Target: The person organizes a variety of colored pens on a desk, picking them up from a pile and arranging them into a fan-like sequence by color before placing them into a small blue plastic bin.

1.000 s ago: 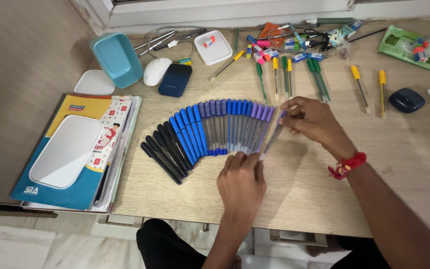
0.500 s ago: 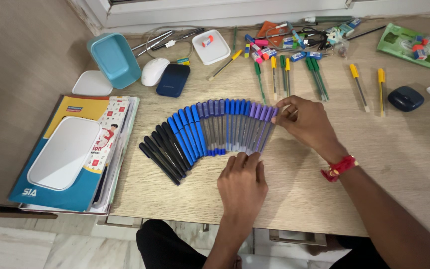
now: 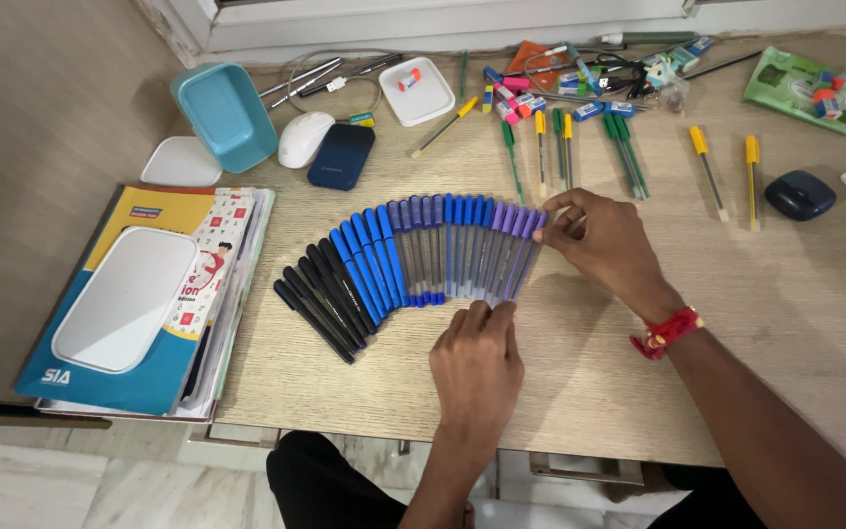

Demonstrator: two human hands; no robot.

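Your left hand (image 3: 477, 358) lies flat and unclenched, fingertips on the near tips of the pens (image 3: 413, 260), which fan across the worktop (image 3: 580, 392) from black at nine o'clock through blue to purple at one o'clock. Your right hand (image 3: 604, 240) pinches the capped end of the outermost purple pen (image 3: 529, 257). These look light, stiff and smooth, so they will likely roll or slide at a nudge; take each by the barrel's middle. Farther off, at twelve, lie loose pencils (image 3: 629, 147).
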